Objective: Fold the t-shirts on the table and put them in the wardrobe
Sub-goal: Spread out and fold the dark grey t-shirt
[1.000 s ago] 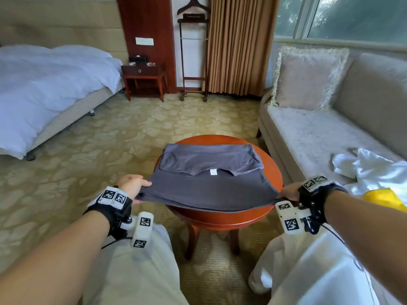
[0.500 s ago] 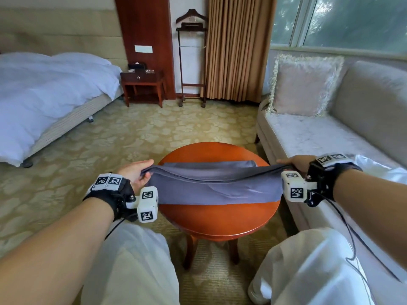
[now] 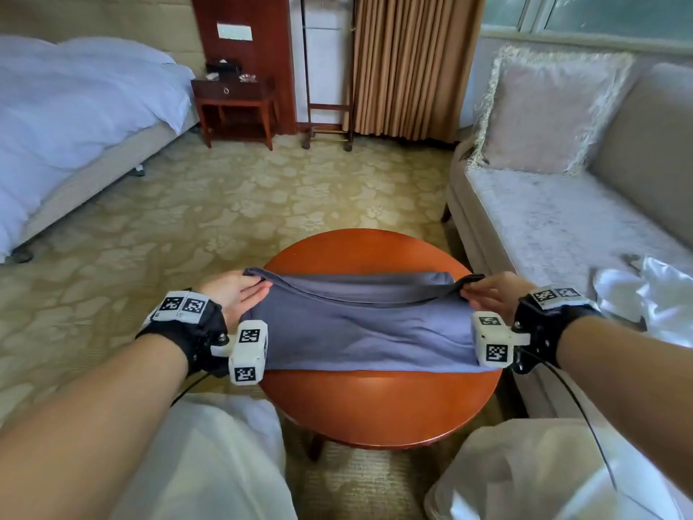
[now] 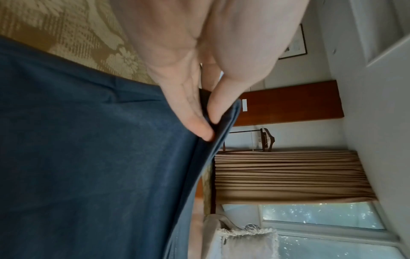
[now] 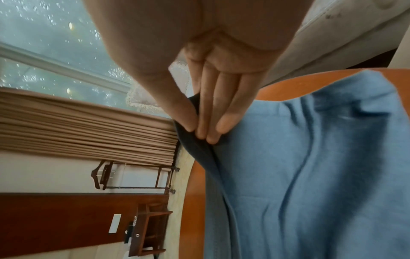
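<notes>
- Nearest, the left hand (image 3: 236,294) pinches the left far corner of the grey-blue t-shirt (image 3: 367,328) between thumb and fingers; the wrist view shows stacked layers in the pinch.
- The right hand (image 3: 491,294) pinches the opposite far corner the same way, thumb against straight fingers.
- The t-shirt lies across the round wooden table (image 3: 378,407), its held far edge stretched taut between both hands, the near edge resting flat.
- Judging by the layers, this fold looks nearly laid; smoothing may remain, and the trip to the wardrobe is undone.
- To the right, white cloth (image 3: 652,294) lies bunched on the sofa (image 3: 562,227); I cannot tell whether it is a t-shirt.
- Farther off, a nightstand (image 3: 232,106) carries small items; no wardrobe shows in any view.
</notes>
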`<state>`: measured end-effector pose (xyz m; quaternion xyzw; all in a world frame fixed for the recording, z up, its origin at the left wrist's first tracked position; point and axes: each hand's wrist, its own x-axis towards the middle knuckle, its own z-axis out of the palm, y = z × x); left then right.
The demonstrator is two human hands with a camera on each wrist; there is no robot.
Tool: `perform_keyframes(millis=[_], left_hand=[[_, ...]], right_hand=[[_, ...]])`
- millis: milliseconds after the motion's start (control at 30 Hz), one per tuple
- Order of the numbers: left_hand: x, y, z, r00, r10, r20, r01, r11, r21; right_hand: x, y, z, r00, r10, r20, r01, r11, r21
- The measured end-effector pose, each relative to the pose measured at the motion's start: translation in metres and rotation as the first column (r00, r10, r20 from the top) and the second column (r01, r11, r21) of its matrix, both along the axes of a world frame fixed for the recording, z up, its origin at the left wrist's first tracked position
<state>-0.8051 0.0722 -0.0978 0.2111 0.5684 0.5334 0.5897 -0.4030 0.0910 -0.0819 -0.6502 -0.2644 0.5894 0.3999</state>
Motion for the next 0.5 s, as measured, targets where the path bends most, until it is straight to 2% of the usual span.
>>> perform_keyframes(millis=[100, 167, 267, 367, 500], left_hand=[[-0.005, 0.016, -0.015, 0.986, -0.015, -0.165, -0.007, 0.992, -0.129], [-0.012, 0.027, -0.027, 0.956, -0.024, -0.291, -0.031, 0.983, -0.183], [-0.022, 0.045, -0.048, 0.913, -0.051, -0.404, -0.028, 0.982, -0.188], [-0.031, 0.058, -0.060, 0.876, -0.053, -0.479, -0.038, 0.983, -0.179], [-0.034, 0.069, -0.065, 0.786, -0.070, -0.615, -0.065, 0.978, -0.196]], right_hand=[[-0.002, 0.024, -0.010, 0.991, 0.092, 0.095, -0.083, 0.992, -0.091], [-0.003, 0.037, -0.020, 0.982, 0.070, 0.175, -0.047, 0.990, -0.132], [-0.001, 0.053, -0.034, 0.944, -0.012, 0.330, 0.049, 0.993, -0.103], [0.004, 0.067, -0.047, 0.915, 0.008, 0.403, 0.040, 0.993, -0.111], [0.018, 0.083, -0.058, 0.888, 0.053, 0.458, -0.003, 0.994, -0.108]])
